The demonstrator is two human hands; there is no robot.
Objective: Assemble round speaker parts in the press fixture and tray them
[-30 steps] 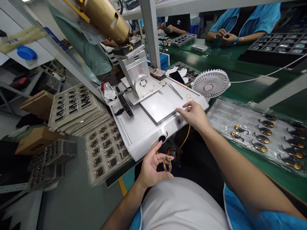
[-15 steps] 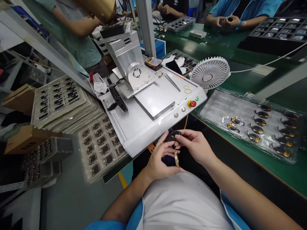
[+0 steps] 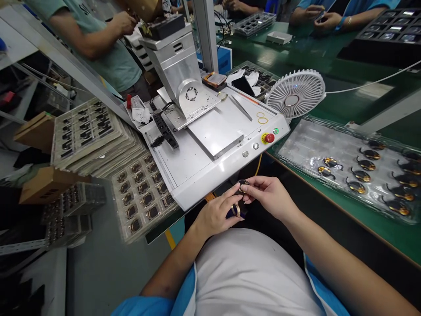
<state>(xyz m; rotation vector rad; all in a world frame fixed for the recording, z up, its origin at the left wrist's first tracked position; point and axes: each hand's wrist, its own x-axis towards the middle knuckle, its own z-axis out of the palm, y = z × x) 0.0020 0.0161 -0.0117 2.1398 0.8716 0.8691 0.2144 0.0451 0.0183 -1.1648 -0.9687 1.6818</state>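
Both of my hands meet in front of my waist, below the front edge of the white machine [image 3: 226, 166]. A small round dark part [image 3: 243, 183] with an orange-gold patch is pinched between the thumb and fingers of my right hand [image 3: 272, 196]. The fingertips of my left hand [image 3: 213, 216] reach the same round part. Lower in the left hand, a gold ring-shaped case [image 3: 237, 210], like a watch case, sits between thumb and fingers. Fingers partly cover both pieces.
On the right, a clear tray [image 3: 309, 145] carries several round dark parts with flex tails. A white fan [image 3: 294, 94] stands behind it. Tweezers [image 3: 241, 109] and yellow rings [image 3: 262, 117] lie on the machine. Left are stacked trays [image 3: 98, 151] and a tray of cases [image 3: 141, 193].
My left hand has rolled over, its fingers closing toward the round part, and the gold ring has turned. The right hand keeps its pinch. The whole view has shifted slightly.
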